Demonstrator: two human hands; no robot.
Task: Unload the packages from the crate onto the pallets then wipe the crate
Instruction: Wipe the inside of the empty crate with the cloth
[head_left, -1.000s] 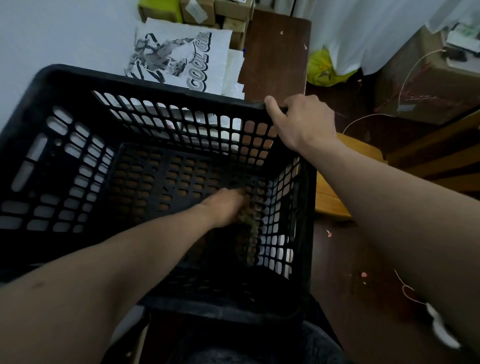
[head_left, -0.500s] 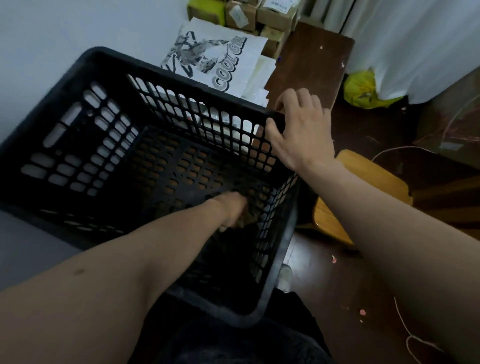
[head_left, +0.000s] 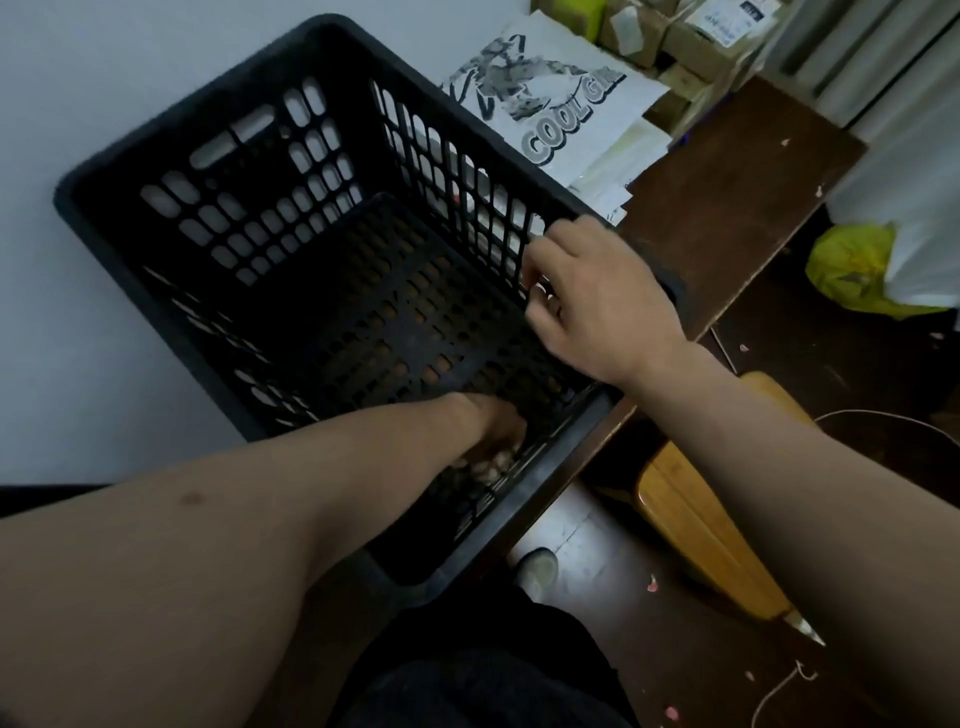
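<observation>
Black crate (head_left: 166, 132) sits skewed across the view from 9 to 1 o'clock on a pale surface. Its near corner is at 6 o'clock, right by the person's dark-clad lap. Its perforated floor is in plain view.

L hand (head_left: 488, 436) is down inside, at the crate's 5 o'clock corner. Knuckles are up and the fingers curl vs. the floor and lower wall. Something pale shows at the fingertips, maybe a cloth, but it's too dark there, so can't tell what that grip has.

R hand (head_left: 597, 306) is at the crate's 3 o'clock side. Its grip is clamped on the top rim, w/ fingers hooked over onto the slotted wall.

Pkgs are outside the crate. A white mailer (head_left: 550, 104) printed "COOL G…" lies at 1 o'clock, just beyond the far wall, on top of other flat white pkgs. Cardboard boxes (head_left: 691, 36) are stacked behind it at the top edge. A dark brown board (head_left: 727, 208) runs from 1 to 3 o'clock beside them.

A yellow bag (head_left: 852, 270) is at 3 o'clock on the floor. A light wooden piece (head_left: 701, 525) is at 4 o'clock, under the R forearm.
</observation>
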